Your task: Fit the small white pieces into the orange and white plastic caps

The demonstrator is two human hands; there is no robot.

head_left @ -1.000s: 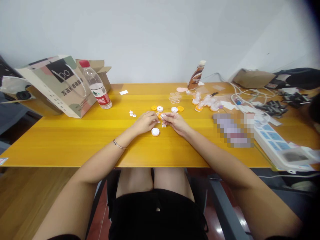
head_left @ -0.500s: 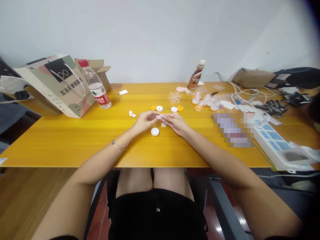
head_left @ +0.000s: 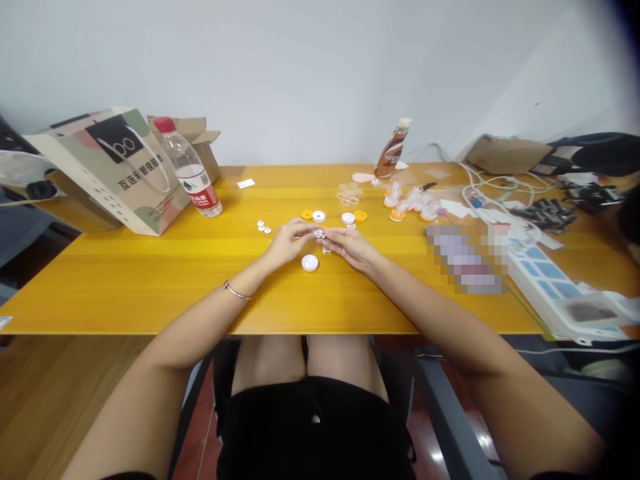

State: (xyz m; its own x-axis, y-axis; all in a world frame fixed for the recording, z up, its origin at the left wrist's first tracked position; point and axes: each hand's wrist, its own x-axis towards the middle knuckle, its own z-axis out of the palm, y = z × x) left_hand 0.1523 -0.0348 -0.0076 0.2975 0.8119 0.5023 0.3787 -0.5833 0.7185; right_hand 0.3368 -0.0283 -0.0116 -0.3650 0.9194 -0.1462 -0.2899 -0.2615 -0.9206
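Observation:
My left hand (head_left: 289, 242) and my right hand (head_left: 351, 245) meet over the middle of the table. Between their fingertips they both pinch a small white openwork plastic piece (head_left: 319, 234). Another small white piece (head_left: 327, 251) lies just under my right fingers, partly covered. Nearer to me sits a round white cap with an orange rim (head_left: 310, 263). Beyond the hands lie a white disc (head_left: 319, 217) beside a yellow disc (head_left: 307, 215), and a second white disc (head_left: 348, 218) beside another yellow disc (head_left: 361, 217). Several tiny white parts (head_left: 263, 227) are left of my left hand.
A water bottle (head_left: 197, 180) and a paper bag (head_left: 123, 173) stand at the left. Farther back are clear plastic rings (head_left: 349, 194) and a brown drink bottle (head_left: 393, 150). Orange-and-clear parts (head_left: 413, 203), white cables (head_left: 475, 180) and a power strip (head_left: 550, 280) occupy the right.
The white openwork piece has been turned slightly between my fingertips. Both hands stay almost in the same place, and the things on the table have not moved.

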